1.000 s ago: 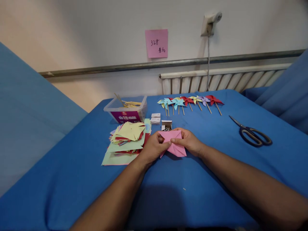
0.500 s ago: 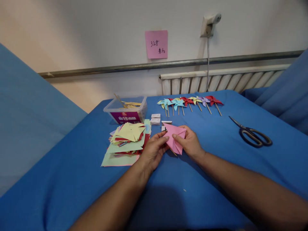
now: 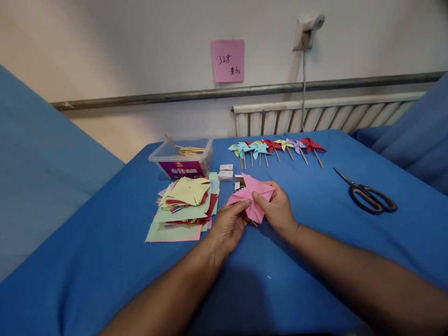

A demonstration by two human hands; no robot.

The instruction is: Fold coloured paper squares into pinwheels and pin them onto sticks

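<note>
A: What are the hands doing?

B: The left hand (image 3: 227,224) and right hand (image 3: 278,210), fingers closed, pinch a pink paper pinwheel (image 3: 252,198) at table centre, lifted so its folds meet.

A: And nearby?

B: Paper stack (image 3: 184,205) at nine o'clock, finished pinwheels (image 3: 276,148) at twelve, scissors (image 3: 367,193) at three.

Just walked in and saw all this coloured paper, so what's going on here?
A person holds a pink paper pinwheel over the blue table, the left hand and right hand pinching it near its middle. A row of finished pinwheels lies at the far edge. A stack of cut paper squares and a tub of sticks lie to the left, scissors to the right.
</note>
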